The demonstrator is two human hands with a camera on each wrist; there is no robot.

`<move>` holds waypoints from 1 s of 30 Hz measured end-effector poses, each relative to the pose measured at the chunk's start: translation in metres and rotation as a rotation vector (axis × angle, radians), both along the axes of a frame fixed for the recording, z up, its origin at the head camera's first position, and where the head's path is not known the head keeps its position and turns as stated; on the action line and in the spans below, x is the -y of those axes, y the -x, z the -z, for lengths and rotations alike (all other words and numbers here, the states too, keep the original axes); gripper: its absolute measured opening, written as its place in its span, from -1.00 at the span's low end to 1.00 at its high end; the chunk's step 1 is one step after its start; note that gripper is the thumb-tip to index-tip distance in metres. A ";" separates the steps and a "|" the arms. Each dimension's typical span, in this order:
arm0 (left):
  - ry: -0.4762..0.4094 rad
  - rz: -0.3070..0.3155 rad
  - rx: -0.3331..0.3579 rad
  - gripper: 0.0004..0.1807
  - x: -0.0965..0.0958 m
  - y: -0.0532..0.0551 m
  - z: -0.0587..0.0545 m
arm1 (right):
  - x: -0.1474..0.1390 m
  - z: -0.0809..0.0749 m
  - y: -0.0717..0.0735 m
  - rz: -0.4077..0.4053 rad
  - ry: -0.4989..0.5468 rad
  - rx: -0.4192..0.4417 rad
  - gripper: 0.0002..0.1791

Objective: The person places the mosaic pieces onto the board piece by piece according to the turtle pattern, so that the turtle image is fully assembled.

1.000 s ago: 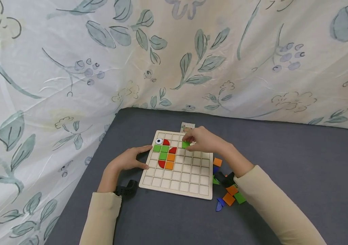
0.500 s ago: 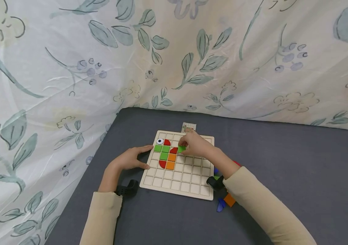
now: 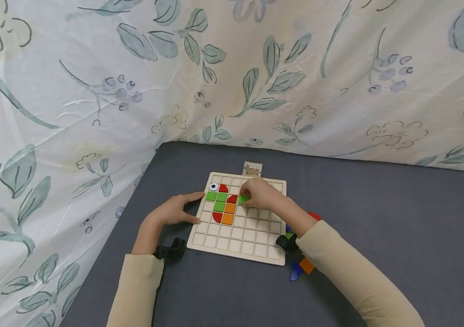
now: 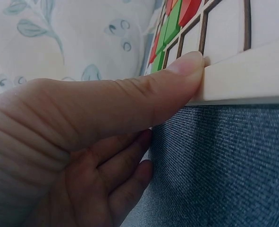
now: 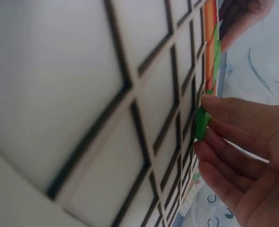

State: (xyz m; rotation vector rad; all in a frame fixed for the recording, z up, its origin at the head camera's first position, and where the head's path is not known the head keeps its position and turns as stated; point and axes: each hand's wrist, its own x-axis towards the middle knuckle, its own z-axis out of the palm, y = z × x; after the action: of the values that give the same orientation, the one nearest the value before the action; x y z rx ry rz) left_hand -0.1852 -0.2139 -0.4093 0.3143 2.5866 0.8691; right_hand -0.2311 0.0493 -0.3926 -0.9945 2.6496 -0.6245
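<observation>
"Green is the square tile (image 3: 244, 200) I should picture? Where is it?"

"Toward the far edge of the pale gridded board (image 3: 252, 236), just right of a red quarter-circle piece (image 3: 233, 199). The right hand (image 3: 261, 194) pinches it between thumb and fingers. Whether it sits fully down in a cell, I cannot tell."

"And the left hand (image 3: 172, 210)?"

"Not gripping. Its thumb touches the board's left edge, and the outstretched index finger meets that same edge closer to the far left corner. The remaining fingers look relaxed and slightly bent."

"How would the tile handle?"

"Probably light, stiff and thin, with a smooth face that might slip a little; it seems hard to break. I'd take it by two opposite side edges, leaving the flat underside clear."

"Anything else about?"

"A small picture card (image 3: 253, 169) just beyond the board's far edge. By the near right corner lie an orange piece (image 3: 307, 265) and blue pieces (image 3: 296, 271), with others part-hidden by the right sleeve (image 3: 350, 268). Dark grey cloth (image 3: 215, 290) lies beneath."
</observation>
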 end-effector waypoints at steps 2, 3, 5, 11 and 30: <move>-0.003 0.003 -0.001 -0.07 0.000 0.000 0.000 | 0.000 0.002 0.000 0.001 0.007 -0.012 -0.72; -0.003 0.004 -0.003 -0.07 0.000 0.000 0.000 | 0.000 0.002 0.000 -0.002 0.010 -0.021 -0.72; -0.005 0.009 -0.007 -0.07 0.000 0.000 0.000 | 0.000 0.004 0.000 -0.005 0.014 -0.037 -0.73; 0.001 0.022 -0.016 -0.07 0.001 0.000 0.000 | 0.001 0.006 -0.001 0.010 0.016 -0.039 -0.73; 0.008 0.013 -0.024 -0.07 0.001 0.000 0.001 | 0.001 0.008 -0.003 0.025 0.004 -0.054 -0.70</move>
State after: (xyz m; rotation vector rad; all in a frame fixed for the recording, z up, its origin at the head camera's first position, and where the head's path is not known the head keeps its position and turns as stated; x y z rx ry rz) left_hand -0.1849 -0.2145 -0.4102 0.3407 2.6069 0.8551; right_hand -0.2284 0.0479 -0.4009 -0.9936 2.7127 -0.6171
